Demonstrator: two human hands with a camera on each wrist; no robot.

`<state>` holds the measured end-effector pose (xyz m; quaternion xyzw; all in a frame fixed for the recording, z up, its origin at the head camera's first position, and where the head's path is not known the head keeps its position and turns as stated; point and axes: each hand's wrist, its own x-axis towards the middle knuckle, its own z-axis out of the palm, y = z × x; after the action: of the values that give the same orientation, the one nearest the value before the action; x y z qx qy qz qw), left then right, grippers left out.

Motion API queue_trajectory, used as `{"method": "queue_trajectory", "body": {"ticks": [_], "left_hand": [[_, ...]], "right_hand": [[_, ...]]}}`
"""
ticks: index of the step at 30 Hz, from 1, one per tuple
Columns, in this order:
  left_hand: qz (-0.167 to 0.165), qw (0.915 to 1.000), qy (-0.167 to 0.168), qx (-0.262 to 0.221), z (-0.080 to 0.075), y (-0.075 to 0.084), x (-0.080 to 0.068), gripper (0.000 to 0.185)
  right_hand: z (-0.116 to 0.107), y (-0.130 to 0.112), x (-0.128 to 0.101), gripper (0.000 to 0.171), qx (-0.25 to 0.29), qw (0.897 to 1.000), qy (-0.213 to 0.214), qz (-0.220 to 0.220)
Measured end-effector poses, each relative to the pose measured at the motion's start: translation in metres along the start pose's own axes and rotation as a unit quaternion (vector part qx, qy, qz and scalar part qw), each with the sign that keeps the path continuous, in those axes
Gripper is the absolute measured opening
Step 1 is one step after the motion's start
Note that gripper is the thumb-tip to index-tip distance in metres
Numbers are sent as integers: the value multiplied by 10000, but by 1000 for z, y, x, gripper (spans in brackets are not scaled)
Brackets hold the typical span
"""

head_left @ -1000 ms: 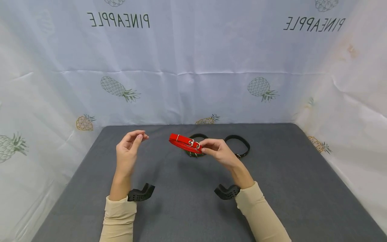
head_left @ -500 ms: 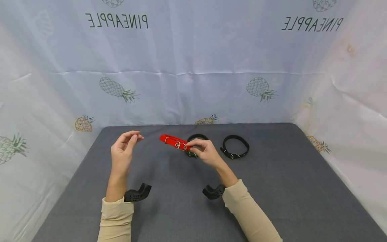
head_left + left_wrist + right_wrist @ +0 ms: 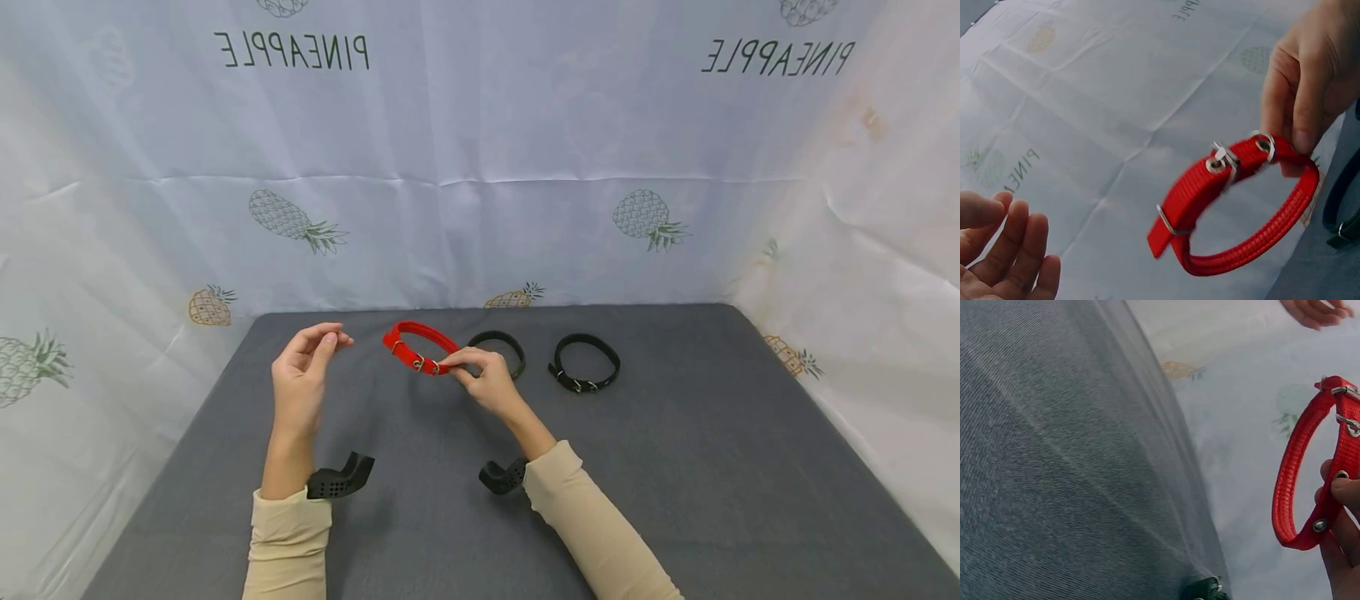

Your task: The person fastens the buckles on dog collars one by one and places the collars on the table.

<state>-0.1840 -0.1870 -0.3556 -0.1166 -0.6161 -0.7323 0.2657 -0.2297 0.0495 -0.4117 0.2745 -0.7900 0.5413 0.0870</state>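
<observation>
A red collar (image 3: 406, 355), buckled into a loop, hangs in the air above the table. My right hand (image 3: 489, 382) pinches its band between thumb and fingers near the D-ring. In the left wrist view the metal buckle (image 3: 1225, 161) and the strap's free tail show plainly. Metal eyelets line the band (image 3: 1320, 525) in the right wrist view. To the left of the collar, my left hand (image 3: 300, 379) is raised, its fingers loosely bent and holding nothing. A dark collar (image 3: 517, 346) lies on the table, partly hidden behind the right hand.
Further right on the grey-covered table (image 3: 675, 467) lies a black collar (image 3: 616, 357), also buckled into a loop. White cloth (image 3: 465, 125) printed with pineapples hangs behind and at both sides. Each wrist wears a black camera mount (image 3: 341, 479).
My right hand has carried the red collar to the left, and its loop now shows more openly. The left hand has shifted slightly left. Both dark collars stay in place.
</observation>
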Motion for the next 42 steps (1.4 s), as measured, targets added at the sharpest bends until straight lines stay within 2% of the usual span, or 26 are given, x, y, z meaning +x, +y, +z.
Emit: {"method": "queue_trajectory", "body": {"ticks": [7,19,25,32,36,42], "left_hand": [[85,9996,-46,-269,-1,1,1,21],[49,9999,-52,-133,-3,1,1,14],[116,9997,-62,-221,-1,2,1,16],[-55,10000,-34,-45,-1,1,1,20],[-135,9999,-13,-21,-1,1,2,14],[-165,9998,-97,-114,0,1,1,19]], "right_hand": [[16,9,4,15,-299,9994,108,112],[41,23,12,18,-1149,9926,149,356],[51,25,15,19,-1311,9901,156,469],[62,25,18,23,-1434,9879,278,512],[69,26,19,22,-1581,9848,322,644],[73,26,20,23,-1930,9784,118,729]]}}
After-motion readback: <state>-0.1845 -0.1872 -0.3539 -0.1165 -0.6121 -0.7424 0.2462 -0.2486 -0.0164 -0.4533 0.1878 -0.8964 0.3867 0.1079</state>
